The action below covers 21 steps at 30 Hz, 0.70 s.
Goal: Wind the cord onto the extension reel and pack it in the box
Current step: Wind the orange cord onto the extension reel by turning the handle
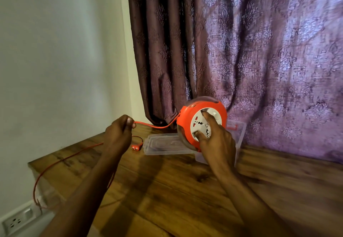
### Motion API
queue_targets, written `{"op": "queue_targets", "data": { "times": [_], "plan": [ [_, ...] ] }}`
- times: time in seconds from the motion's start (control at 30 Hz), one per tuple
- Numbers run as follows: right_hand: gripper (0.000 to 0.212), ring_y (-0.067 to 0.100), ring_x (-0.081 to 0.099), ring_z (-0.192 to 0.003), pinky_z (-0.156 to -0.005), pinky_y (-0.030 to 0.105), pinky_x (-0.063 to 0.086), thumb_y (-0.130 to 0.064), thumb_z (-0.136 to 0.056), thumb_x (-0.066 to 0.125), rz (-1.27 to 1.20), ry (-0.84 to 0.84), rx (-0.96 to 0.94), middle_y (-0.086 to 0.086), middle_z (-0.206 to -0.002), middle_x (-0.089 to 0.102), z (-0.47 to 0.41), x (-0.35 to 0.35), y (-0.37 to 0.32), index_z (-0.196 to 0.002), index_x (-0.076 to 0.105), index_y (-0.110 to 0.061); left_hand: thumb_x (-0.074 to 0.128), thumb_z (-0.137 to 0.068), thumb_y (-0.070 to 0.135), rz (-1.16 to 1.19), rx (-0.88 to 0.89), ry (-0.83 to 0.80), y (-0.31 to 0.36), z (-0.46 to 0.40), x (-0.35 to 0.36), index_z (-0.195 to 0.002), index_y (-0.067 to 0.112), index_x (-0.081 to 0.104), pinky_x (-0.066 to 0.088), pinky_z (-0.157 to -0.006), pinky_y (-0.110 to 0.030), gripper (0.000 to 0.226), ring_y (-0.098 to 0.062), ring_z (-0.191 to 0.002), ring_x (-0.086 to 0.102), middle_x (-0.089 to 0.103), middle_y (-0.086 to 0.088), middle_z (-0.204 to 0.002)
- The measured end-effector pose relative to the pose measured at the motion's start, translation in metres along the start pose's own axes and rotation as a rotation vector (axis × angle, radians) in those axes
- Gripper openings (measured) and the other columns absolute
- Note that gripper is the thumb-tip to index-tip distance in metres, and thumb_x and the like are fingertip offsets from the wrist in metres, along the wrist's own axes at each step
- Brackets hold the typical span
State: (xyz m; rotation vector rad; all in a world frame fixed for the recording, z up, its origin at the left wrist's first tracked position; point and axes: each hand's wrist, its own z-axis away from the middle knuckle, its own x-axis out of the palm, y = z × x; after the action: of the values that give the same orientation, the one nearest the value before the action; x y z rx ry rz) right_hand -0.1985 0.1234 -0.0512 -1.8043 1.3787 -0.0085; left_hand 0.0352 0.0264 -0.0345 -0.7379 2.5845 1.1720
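Right grip holds reel; left grip pinches cord beside it.

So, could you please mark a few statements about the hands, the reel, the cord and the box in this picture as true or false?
1. The left hand pinches the cord. True.
2. The reel already lies in the box. False: the right hand holds it up in front of the box.
3. The plug lies on the table. True.
4. The lid is on the box. False: it lies on the table beside it.
5. The cord is fully wound. False: a long loop hangs off the table's left edge.
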Motion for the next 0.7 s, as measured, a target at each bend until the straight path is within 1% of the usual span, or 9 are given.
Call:
{"op": "queue_targets", "data": {
  "times": [0.13, 0.2, 0.23, 0.3, 0.37, 0.47, 0.6, 0.63, 0.7],
  "plan": [
    [0.064, 0.033, 0.058, -0.113, -0.083, 0.041, 0.048, -0.038, -0.083, 0.068, 0.012, -0.014, 0.023, 0.007, -0.127, 0.062, -0.001, 0.0, 0.002, -0.139, 0.038, -0.046, 0.038, -0.111, 0.029, 0.611, -0.2, -0.161, -0.009, 0.01, 0.002, -0.078, 0.014, 0.055, 0.035, -0.062, -0.028, 0.04, -0.011, -0.06, 0.042, 0.049, 0.0, -0.062],
    [0.064, 0.032, 0.057, -0.113, -0.083, 0.041, 0.048, -0.039, -0.083, 0.068, 0.001, -0.026, 0.027, 0.006, -0.127, 0.062, 0.0, 0.0, 0.002, -0.139, 0.038, -0.046, 0.035, -0.112, 0.03, 0.761, -0.315, -0.168, -0.012, 0.013, 0.003, -0.078, 0.014, 0.052, 0.033, -0.061, -0.028, 0.041, -0.01, -0.054, 0.039, 0.045, 0.006, -0.053],
    [0.064, 0.032, 0.057, -0.113, -0.083, 0.041, 0.048, -0.04, -0.082, 0.068, -0.002, -0.032, 0.027, 0.006, -0.126, 0.062, 0.001, 0.001, 0.001, -0.138, 0.038, -0.047, 0.034, -0.112, 0.03, 0.786, -0.369, -0.163, -0.012, 0.013, 0.004, -0.078, 0.014, 0.052, 0.033, -0.061, -0.028, 0.042, -0.012, -0.054, 0.038, 0.044, 0.004, -0.052],
    [0.065, 0.033, 0.058, -0.11, -0.081, 0.04, 0.048, -0.043, -0.08, 0.069, 0.0, -0.036, 0.029, 0.007, -0.123, 0.064, 0.003, 0.001, -0.001, -0.137, 0.038, -0.048, 0.03, -0.113, 0.029, 0.7, -0.413, -0.173, -0.01, 0.014, 0.01, -0.078, 0.013, 0.052, 0.037, -0.063, -0.029, 0.044, -0.017, -0.059, 0.041, 0.045, -0.005, -0.06],
    [0.066, 0.035, 0.06, -0.105, -0.078, 0.04, 0.048, -0.046, -0.078, 0.07, -0.013, -0.022, 0.035, 0.009, -0.118, 0.066, 0.005, 0.001, -0.003, -0.136, 0.039, -0.05, 0.03, -0.113, 0.025, 0.542, -0.392, -0.206, -0.011, 0.017, 0.015, -0.077, 0.011, 0.055, 0.038, -0.064, -0.028, 0.046, -0.021, -0.065, 0.048, 0.05, -0.012, -0.066],
    [0.066, 0.037, 0.062, -0.101, -0.077, 0.04, 0.049, -0.051, -0.076, 0.07, -0.029, -0.021, 0.042, 0.011, -0.113, 0.069, 0.005, 0.0, -0.006, -0.135, 0.04, -0.051, 0.037, -0.111, 0.019, 0.46, -0.331, -0.188, -0.014, 0.025, 0.021, -0.078, 0.009, 0.06, 0.044, -0.07, -0.032, 0.042, -0.029, -0.077, 0.058, 0.061, -0.014, -0.073],
    [0.066, 0.038, 0.062, -0.099, -0.077, 0.04, 0.049, -0.055, -0.075, 0.068, -0.004, -0.04, 0.054, 0.013, -0.11, 0.069, 0.004, 0.0, -0.006, -0.134, 0.039, -0.053, 0.049, -0.108, 0.021, 0.252, -0.214, 0.009, -0.004, 0.034, 0.03, -0.085, 0.017, 0.062, 0.042, -0.066, -0.027, 0.026, -0.019, -0.078, 0.061, 0.066, -0.001, -0.082],
    [0.066, 0.038, 0.062, -0.099, -0.076, 0.04, 0.049, -0.055, -0.075, 0.068, 0.005, -0.043, 0.053, 0.013, -0.11, 0.069, 0.005, 0.0, -0.006, -0.134, 0.039, -0.053, 0.05, -0.107, 0.023, 0.191, -0.15, 0.083, 0.0, 0.039, 0.031, -0.094, 0.015, 0.064, 0.044, -0.07, -0.028, 0.021, -0.021, -0.085, 0.063, 0.068, -0.002, -0.09],
    [0.066, 0.038, 0.062, -0.099, -0.075, 0.04, 0.049, -0.056, -0.075, 0.068, 0.023, -0.05, 0.046, 0.013, -0.109, 0.068, 0.006, 0.001, -0.006, -0.135, 0.039, -0.052, 0.048, -0.104, 0.027, 0.033, 0.064, 0.244, 0.007, 0.053, 0.033, -0.109, 0.012, 0.067, 0.049, -0.079, -0.037, 0.024, -0.026, -0.095, 0.062, 0.071, -0.007, -0.104]
  ]
}}
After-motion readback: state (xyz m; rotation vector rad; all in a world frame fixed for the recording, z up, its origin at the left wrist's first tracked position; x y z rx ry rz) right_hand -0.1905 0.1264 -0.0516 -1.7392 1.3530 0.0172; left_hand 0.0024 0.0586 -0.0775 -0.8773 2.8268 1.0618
